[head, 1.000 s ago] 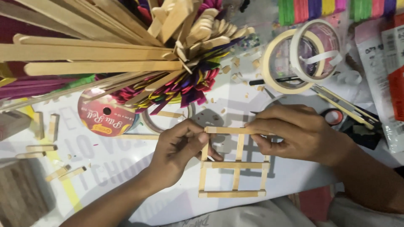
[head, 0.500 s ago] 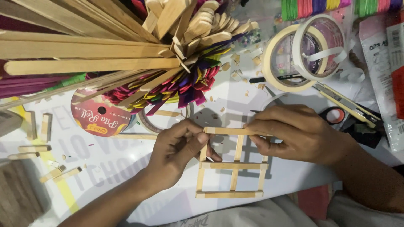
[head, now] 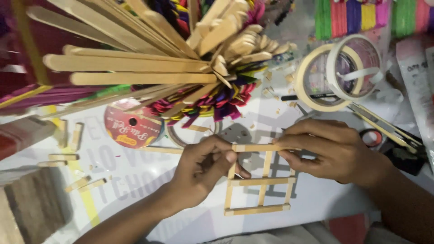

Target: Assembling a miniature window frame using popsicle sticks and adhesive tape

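L hand (head: 201,169) & R hand (head: 327,151) pinching, fingers curled.

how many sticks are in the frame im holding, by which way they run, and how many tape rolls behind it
Crosswise sticks in the stick frame: 3
Upright sticks in the frame: 3
Tape rolls behind the right hand: 2
Total: 8
The left hand and right hand each pinch an end of the top stick.

Above your work you see a bundle of plain craft sticks (head: 135,68), coloured sticks (head: 217,101) beneath, two tape rolls (head: 337,74), a red ribbon spool (head: 129,129), and perhaps scissors (head: 373,138) at right.
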